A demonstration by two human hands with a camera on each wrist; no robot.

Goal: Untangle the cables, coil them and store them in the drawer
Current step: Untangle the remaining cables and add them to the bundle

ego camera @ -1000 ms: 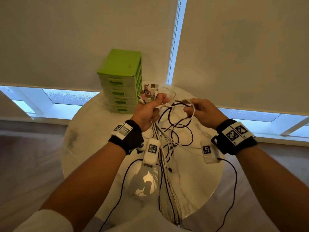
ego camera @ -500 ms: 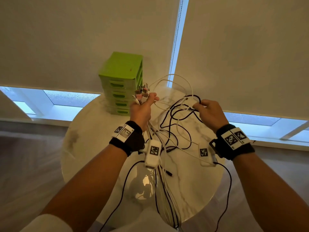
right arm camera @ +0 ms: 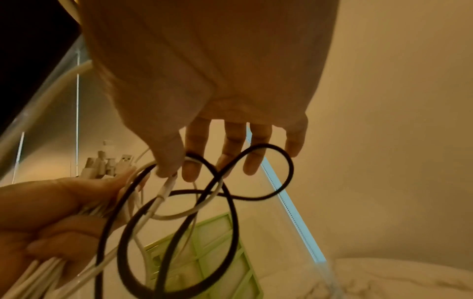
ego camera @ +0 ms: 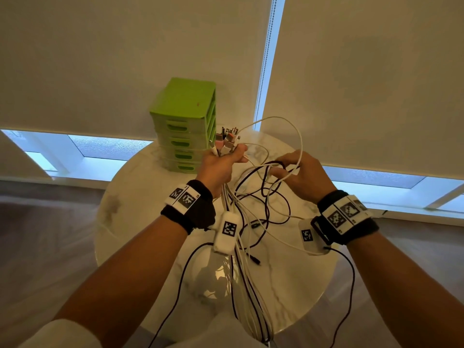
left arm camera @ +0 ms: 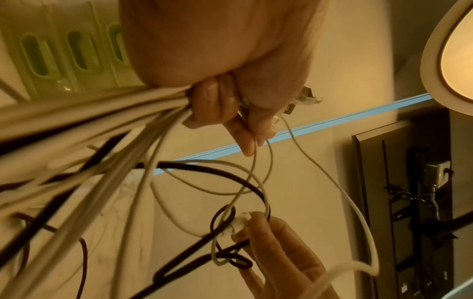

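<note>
1. The untangling step is in hand: nothing is coiled yet and nothing has gone into the green drawer unit point(ego camera: 184, 126), which stands at the far edge of the round marble table point(ego camera: 296, 280) with its drawers all closed.
2. The left hand point(ego camera: 219, 167) is clenched round a bunch of cables point(ego camera: 241, 222) just below their plugs point(ego camera: 226, 139), which stick up above the fist. The strands hang from the fist over the table towards the person.
3. The right hand point(ego camera: 305, 175) pinches the end of a white cable point(ego camera: 300, 139) between thumb and forefinger, with the other fingers spread loose. A black cable point(right arm camera: 256, 176) loops round that same spot in a figure-of-eight.
4. I judge the next move calls for feeding the pinched white end back through the black loops, slowly, with the left fist kept firm so the other strands do not drag along and tighten the knot.
5. Compared with a second ago, the left hand has risen and the plugs sit higher beside the drawer unit. The white cable now arches up in a tall loop between the hands, where before it lay low, and the right hand has moved further out to the right.
</note>
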